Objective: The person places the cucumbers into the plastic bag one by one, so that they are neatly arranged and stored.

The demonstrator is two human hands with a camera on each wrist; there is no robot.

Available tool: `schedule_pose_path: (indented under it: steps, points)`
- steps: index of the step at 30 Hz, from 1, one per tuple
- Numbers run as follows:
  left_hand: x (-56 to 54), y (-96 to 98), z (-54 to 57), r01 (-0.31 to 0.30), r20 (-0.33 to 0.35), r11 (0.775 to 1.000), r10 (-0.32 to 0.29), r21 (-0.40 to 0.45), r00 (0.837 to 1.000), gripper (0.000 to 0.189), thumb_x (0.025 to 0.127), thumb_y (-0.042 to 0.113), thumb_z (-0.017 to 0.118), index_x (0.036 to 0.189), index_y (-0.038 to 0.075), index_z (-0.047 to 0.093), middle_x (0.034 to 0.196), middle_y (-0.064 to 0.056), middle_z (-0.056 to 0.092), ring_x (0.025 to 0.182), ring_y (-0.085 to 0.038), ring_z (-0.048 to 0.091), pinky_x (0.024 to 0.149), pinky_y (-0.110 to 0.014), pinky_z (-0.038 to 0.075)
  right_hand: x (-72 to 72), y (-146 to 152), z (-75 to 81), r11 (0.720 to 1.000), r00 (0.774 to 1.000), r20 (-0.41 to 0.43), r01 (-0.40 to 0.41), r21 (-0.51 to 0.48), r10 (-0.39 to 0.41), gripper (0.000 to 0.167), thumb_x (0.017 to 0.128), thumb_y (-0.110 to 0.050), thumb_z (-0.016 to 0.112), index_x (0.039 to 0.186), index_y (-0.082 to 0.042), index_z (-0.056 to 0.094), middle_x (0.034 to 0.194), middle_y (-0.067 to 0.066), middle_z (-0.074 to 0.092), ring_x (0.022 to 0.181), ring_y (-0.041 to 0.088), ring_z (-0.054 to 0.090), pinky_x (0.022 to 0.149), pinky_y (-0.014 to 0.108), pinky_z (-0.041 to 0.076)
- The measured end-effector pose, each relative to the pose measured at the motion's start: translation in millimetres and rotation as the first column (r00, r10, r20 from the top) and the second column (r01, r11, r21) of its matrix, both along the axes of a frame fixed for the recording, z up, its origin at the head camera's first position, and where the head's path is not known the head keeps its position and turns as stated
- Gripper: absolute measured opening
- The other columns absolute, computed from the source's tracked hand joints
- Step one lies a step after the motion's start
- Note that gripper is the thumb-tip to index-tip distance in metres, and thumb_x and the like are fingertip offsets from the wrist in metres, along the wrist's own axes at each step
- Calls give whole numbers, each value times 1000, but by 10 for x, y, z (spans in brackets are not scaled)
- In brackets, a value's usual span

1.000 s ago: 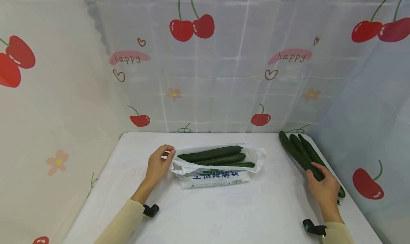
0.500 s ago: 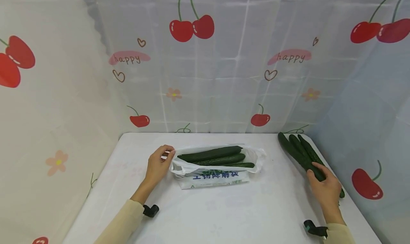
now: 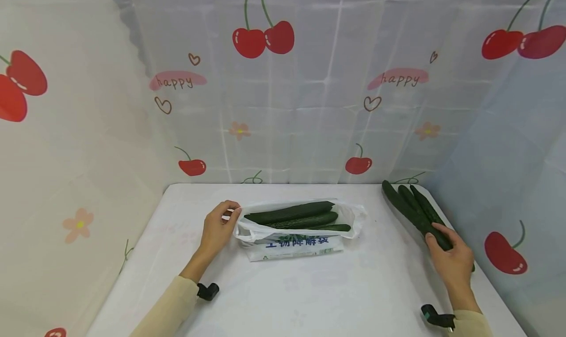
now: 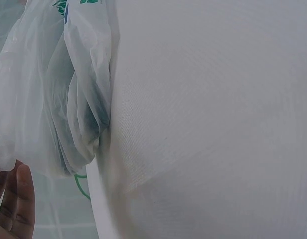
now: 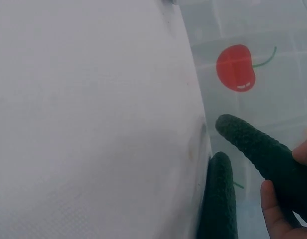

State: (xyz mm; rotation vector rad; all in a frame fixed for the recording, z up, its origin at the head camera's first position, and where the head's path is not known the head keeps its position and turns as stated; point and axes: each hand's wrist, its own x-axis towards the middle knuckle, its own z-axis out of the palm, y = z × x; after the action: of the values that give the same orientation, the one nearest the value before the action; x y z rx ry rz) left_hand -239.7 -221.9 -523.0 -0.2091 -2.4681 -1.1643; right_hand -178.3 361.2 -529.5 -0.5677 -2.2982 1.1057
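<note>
A table (image 3: 309, 297) carries a bag (image 3: 294, 251) and cucumbers (image 3: 427, 205).

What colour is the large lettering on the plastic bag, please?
The large lettering on the plastic bag is blue, clearest in the head view.

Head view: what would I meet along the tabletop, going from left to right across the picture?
Left hand → white bag with cucumbers inside → right hand gripping a dark green cucumber.

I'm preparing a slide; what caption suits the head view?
Left hand holds the edge of a white bag of cucumbers while the right hand grips another cucumber.
</note>
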Motion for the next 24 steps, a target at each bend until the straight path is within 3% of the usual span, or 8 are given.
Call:
schedule_pose_path:
  steps: [3, 13, 24]
  points:
    - [2, -1, -3, 1, -7, 1000, -1, -2, 1000, 16, 109, 32, 66, 117, 21, 73, 116, 1, 76, 104, -19, 75, 81, -28, 60, 17, 6, 30, 1000, 1000, -8, -9, 9, 9, 39, 100, -29, 75, 139, -25, 73, 148, 14, 69, 107, -16, 48, 82, 20, 38]
    - [-11, -6, -15, 2, 7, 1000, -2, -4, 1000, 19, 109, 32, 67, 120, 18, 74, 118, 3, 76, 105, -18, 75, 82, -29, 60, 54, -42, 142, 999, 998, -43, -41, -6, 41, 37, 99, -26, 77, 136, -25, 75, 146, 13, 69, 103, -13, 50, 80, 8, 38]
    - [-15, -14, -25, -1, 1, 1000, 1, 4, 1000, 16, 108, 32, 67, 118, 21, 74, 116, 3, 76, 104, -16, 75, 82, -29, 60, 93, -76, 271, 994, 984, -139, -109, -6, 107, 35, 96, -18, 80, 130, -19, 78, 123, -31, 66, 101, -12, 55, 80, 3, 41]
